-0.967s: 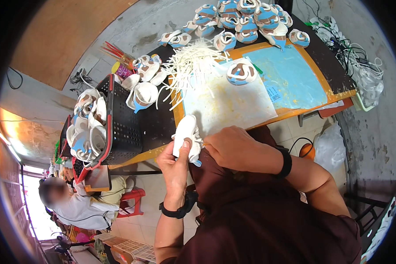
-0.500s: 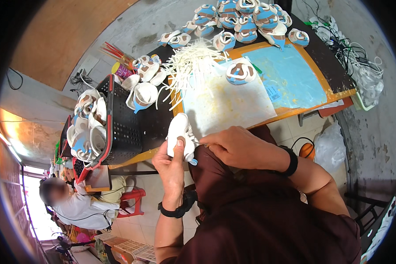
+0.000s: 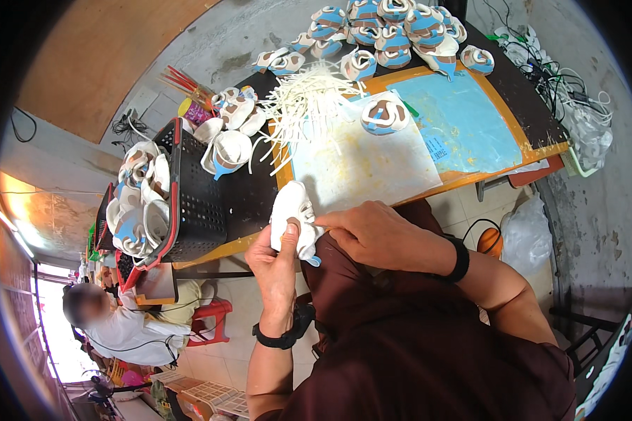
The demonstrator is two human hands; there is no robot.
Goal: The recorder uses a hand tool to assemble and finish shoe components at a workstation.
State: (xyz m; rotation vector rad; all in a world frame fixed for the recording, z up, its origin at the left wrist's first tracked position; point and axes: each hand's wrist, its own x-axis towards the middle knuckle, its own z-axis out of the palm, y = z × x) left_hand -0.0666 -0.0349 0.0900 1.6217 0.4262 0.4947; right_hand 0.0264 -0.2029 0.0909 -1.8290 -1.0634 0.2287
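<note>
A small white shoe upper [image 3: 288,202] with a brown patch and a blue tip is held off the table's near edge, above my lap. My left hand [image 3: 275,268] is closed around it, the thumb pressed on its side. From the right, my right hand [image 3: 372,235] reaches to the lacing area, index finger extended to the shoe and the other fingers curled. Anything pinched in those fingers is too small to make out. Beyond lies a pile of white laces [image 3: 309,105]. One white, brown and blue shoe upper [image 3: 385,117] rests on the white sheet [image 3: 372,165].
Many similar shoe uppers [image 3: 393,35] are stacked at the table's back. A black basket [image 3: 196,210] with a red rim holds more, at the left. A blue sheet [image 3: 463,119] covers the table's right part. A person [image 3: 133,326] sits at the far left.
The shoe upper and my left hand have shifted slightly to the right. My right index finger now lies closer against the lacing area.
</note>
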